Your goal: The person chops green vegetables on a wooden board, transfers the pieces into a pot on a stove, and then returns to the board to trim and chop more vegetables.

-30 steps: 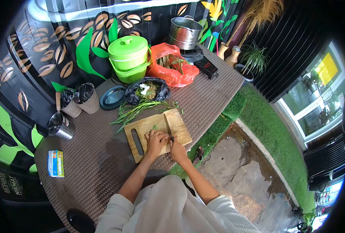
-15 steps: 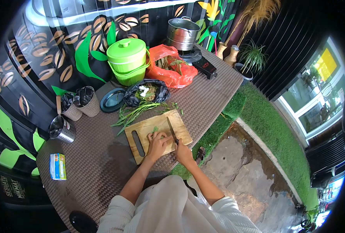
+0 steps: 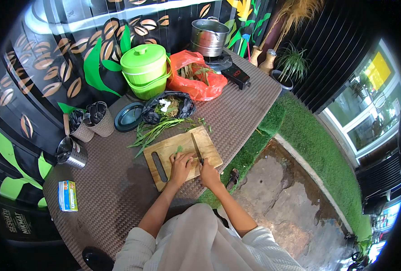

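A wooden cutting board (image 3: pixel 210 147) with a slot handle lies near the table's edge. My left hand (image 3: pixel 181 168) presses down on it with bent fingers, closed over a leafy green stalk (image 3: pixel 179 149) whose leaf pokes out past the fingertips. My right hand (image 3: pixel 209 174) is wrapped round the handle of a kitchen knife (image 3: pixel 195 145). Its blade points away from me across the board, just right of my left fingers. Beyond the board lies a loose pile of long leafy green stalks (image 3: pixel 157 134).
Behind the stalks sit a black plastic bag (image 3: pixel 189 108) of scraps, a dark plate (image 3: pixel 129 118), a lidded green bucket (image 3: pixel 144 74) and a red plastic bag (image 3: pixel 205 92). Farther back, a steel pot (image 3: pixel 208 38) stands on a stove. Utensil holders (image 3: pixel 100 122) and a tissue pack (image 3: pixel 67 196) are left.
My right hand and the knife have shifted slightly left and away from me, closer to my left fingers. My left hand stays on the greens.
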Available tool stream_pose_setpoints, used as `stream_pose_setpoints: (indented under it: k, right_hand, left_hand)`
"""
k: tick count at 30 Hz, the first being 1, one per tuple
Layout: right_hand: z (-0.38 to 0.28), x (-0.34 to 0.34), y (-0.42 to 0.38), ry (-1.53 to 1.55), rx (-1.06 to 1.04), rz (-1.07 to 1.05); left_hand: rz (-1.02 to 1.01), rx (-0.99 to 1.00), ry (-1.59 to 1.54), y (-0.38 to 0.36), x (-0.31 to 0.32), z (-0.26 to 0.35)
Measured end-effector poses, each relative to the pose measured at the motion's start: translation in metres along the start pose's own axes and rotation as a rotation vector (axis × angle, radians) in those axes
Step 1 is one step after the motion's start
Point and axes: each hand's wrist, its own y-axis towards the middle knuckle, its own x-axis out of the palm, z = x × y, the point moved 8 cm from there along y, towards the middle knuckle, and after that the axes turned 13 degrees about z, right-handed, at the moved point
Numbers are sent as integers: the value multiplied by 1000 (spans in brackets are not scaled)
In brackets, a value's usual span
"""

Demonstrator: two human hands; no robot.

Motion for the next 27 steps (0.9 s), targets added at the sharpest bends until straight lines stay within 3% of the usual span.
stream_pose_setpoints:
  k: [27]
  right_hand:
    - [-12,13,-19,-12,61,2]
  left_hand:
    - [33,-38,-24,2,-3,-4]
